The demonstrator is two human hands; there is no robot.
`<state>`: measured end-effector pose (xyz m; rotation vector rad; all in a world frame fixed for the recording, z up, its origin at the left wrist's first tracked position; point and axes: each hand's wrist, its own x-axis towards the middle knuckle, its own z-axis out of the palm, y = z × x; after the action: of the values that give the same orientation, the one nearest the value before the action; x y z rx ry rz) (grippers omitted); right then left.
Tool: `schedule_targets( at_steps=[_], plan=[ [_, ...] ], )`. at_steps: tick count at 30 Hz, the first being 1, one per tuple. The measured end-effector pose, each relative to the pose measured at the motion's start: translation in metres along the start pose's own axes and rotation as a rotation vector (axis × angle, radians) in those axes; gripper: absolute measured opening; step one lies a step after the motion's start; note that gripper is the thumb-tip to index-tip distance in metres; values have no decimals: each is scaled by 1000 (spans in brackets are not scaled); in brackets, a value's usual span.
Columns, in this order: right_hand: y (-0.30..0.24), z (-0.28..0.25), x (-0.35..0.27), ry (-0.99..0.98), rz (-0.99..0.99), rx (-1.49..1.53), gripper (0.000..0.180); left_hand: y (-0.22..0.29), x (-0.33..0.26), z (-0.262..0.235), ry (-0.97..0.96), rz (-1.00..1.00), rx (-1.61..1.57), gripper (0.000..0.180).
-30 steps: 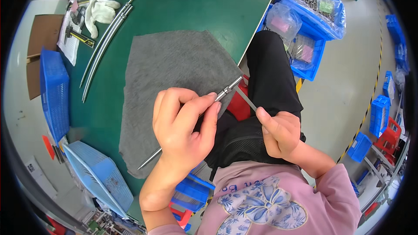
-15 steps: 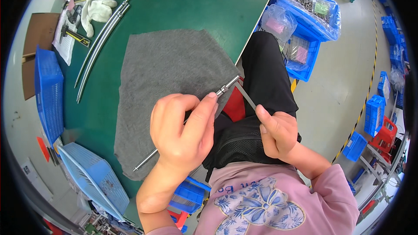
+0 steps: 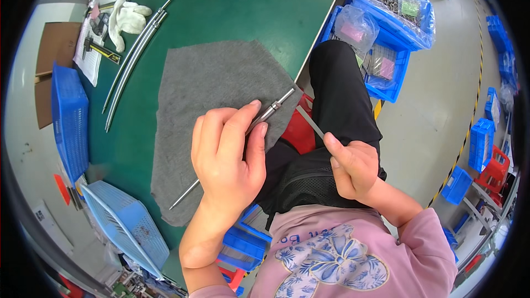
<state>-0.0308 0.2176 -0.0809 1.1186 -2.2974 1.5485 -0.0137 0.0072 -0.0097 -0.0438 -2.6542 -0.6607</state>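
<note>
My left hand holds a slim, shiny stepped metal rod between thumb and fingers. The rod slants across the grey cloth; its thin pointed end is at the lower left and its collared end at the upper right. Part of its middle is hidden behind my hand. In my closed right hand is a narrow flat grey metal strip, perhaps a file, with my thumb along it. Its tip points toward the rod's collared end but stands apart from it.
Long metal rods lie on the green table near white gloves and a caliper-like tool. Blue baskets line the left edge. Blue bins with metal parts stand right of the table.
The rod has shifted slightly down and left, away from the strip's tip. My left thumb and index finger have spread farther apart around it. My right hand stays nearly in place.
</note>
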Motion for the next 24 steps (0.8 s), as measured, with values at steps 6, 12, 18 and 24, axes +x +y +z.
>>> schedule_targets(
  at_steps=[6,12,18,24],
  plan=[
    [-2,5,1,-12,-5,2,48,-1,2,-3,-30,35,-44,21],
    [-3,12,5,-18,-13,-31,49,-2,-1,2,16,-5,-110,28],
    [-9,11,27,-64,-33,-260,57,9,-2,-1,-169,-11,127,53],
    [-10,13,30,-19,-17,-383,60,10,-1,1,-324,-33,188,81]
  ],
)
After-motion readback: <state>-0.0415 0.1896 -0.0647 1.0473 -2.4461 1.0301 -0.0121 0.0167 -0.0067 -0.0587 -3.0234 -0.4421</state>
